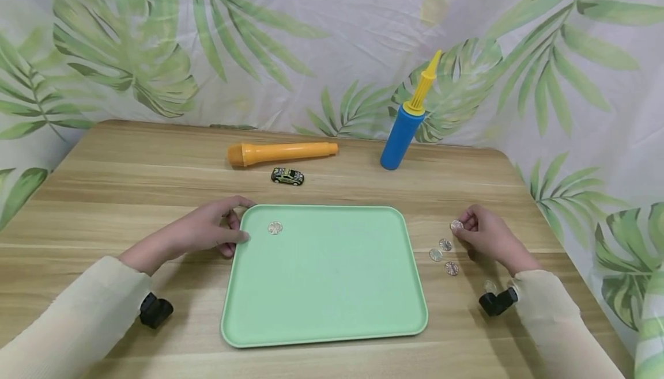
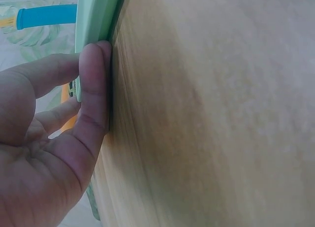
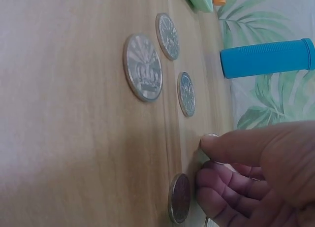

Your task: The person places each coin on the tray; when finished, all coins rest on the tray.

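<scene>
A light green tray (image 1: 327, 275) lies on the wooden table. My left hand (image 1: 220, 229) grips its left rim close to the far corner, thumb on the edge; in the left wrist view, fingers (image 2: 93, 72) press against the rim's outer side. One silvery coin (image 1: 275, 228) rests in the tray's far left part. To the right of the tray, my right hand (image 1: 485, 232) pinches another coin (image 1: 456, 225) between thumb and fingers. Several similar coins, among them an embossed one (image 3: 142, 67), lie flat between that hand and the tray. A further coin (image 3: 179, 198) sits beside the curled fingers.
Behind the tray are an orange toy microphone (image 1: 282, 152) and a small toy car (image 1: 287, 176). A blue and yellow hand pump (image 1: 402, 131) stands at the back right. Leaf-patterned cloth (image 1: 363, 33) hangs behind the table. One coin (image 1: 490, 287) is near my right wrist.
</scene>
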`<state>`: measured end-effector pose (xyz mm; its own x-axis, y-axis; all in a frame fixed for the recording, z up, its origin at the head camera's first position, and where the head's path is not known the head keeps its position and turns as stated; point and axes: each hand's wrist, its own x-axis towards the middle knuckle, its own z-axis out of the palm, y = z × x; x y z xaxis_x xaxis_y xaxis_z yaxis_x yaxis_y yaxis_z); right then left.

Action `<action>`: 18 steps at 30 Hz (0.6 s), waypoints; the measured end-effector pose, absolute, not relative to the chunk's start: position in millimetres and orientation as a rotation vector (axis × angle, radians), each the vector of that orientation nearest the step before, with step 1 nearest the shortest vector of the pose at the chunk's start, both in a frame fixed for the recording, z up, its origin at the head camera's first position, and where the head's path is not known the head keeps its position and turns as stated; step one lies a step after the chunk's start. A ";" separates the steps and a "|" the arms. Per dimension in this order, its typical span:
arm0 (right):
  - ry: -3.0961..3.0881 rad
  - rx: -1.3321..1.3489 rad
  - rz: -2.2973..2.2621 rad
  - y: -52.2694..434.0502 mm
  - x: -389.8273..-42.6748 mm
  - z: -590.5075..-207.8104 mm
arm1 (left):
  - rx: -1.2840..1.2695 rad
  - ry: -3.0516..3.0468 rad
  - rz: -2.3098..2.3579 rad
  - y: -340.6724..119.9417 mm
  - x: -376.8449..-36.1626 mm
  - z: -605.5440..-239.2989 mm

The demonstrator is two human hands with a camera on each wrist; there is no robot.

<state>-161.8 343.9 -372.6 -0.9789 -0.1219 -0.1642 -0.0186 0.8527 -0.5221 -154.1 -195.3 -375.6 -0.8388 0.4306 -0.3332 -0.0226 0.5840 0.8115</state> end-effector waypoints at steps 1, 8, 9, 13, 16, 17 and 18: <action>2.840 -0.120 -0.808 343.4 -162.0 -372.4 | 0.325 2.312 1.192 -195.5 -154.1 -375.9; 2.875 -0.173 -0.850 339.3 -164.5 -371.9 | 0.336 2.310 1.194 -194.6 -155.4 -375.9; 2.892 -0.185 -0.848 338.1 -164.7 -371.9 | 0.337 2.308 1.196 -194.3 -155.5 -375.6; 2.940 -0.240 -0.904 329.3 -165.0 -370.7 | 0.330 2.305 1.197 -193.3 -155.2 -374.4; 2.933 -0.284 -0.991 318.2 -164.9 -367.8 | 0.324 2.309 1.197 -192.0 -154.9 -373.4; 2.925 -0.298 -1.015 313.5 -164.8 -366.4 | 0.324 2.312 1.196 -191.8 -154.8 -373.2; 2.909 -0.312 -1.043 308.4 -164.7 -365.2 | 0.320 2.315 1.195 -191.5 -154.7 -373.0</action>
<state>-164.7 308.4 -365.2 -0.9791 -0.2003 0.0343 -0.1764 0.7543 -0.6323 -154.7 -191.5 -373.0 -0.8417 0.4260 -0.3317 -0.0237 0.5847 0.8109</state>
